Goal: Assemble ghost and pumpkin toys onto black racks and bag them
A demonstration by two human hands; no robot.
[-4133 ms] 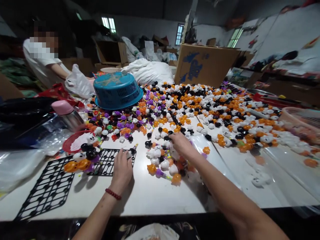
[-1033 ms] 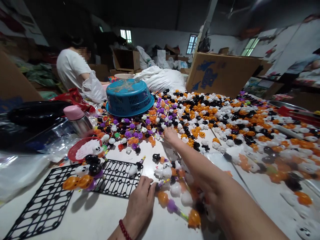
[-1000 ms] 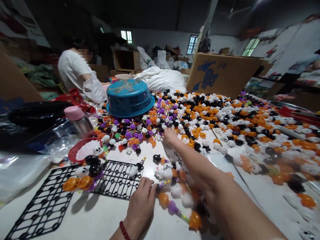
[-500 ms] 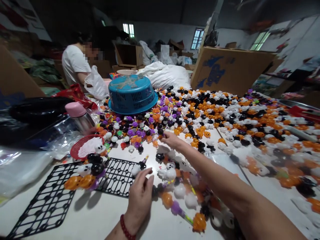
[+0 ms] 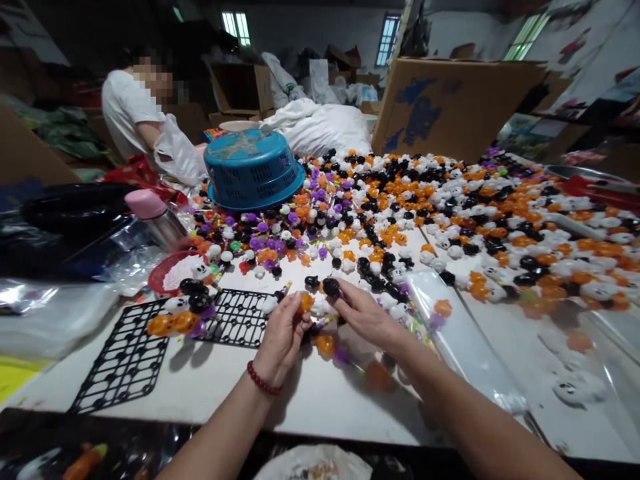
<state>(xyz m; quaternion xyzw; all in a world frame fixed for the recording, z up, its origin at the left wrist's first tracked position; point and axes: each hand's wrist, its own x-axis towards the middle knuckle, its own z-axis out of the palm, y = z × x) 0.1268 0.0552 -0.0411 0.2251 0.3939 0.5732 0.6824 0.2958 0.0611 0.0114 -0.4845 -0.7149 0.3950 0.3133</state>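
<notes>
My left hand (image 5: 281, 337), with a red bead bracelet at its wrist, pinches a small orange pumpkin-shaped plastic piece (image 5: 306, 302). Close beside it, the fingers of my right hand (image 5: 369, 313) are closed on a black plastic piece (image 5: 331, 287). Both hands are near each other above the white table, the pieces slightly apart. Left of my left hand lie black plastic grids (image 5: 133, 353); pumpkin, ghost and black figures on sticks (image 5: 173, 324) rest over them. More stick toys, including an orange one (image 5: 326, 345), lie below my hands, partly hidden.
Loose orange, white and black pieces (image 5: 450, 213) cover the far table. A blue basket (image 5: 253, 173) sits upside down there. A red basket (image 5: 159, 275) and pink-capped flask (image 5: 155, 217) stand left. Clear plastic bags (image 5: 465, 353) lie right. A person in white (image 5: 130, 110) works behind.
My right hand has drawn back from the pile toward my left hand with a black piece. My left hand has moved up and now shows an orange pumpkin piece. The view has shifted.
</notes>
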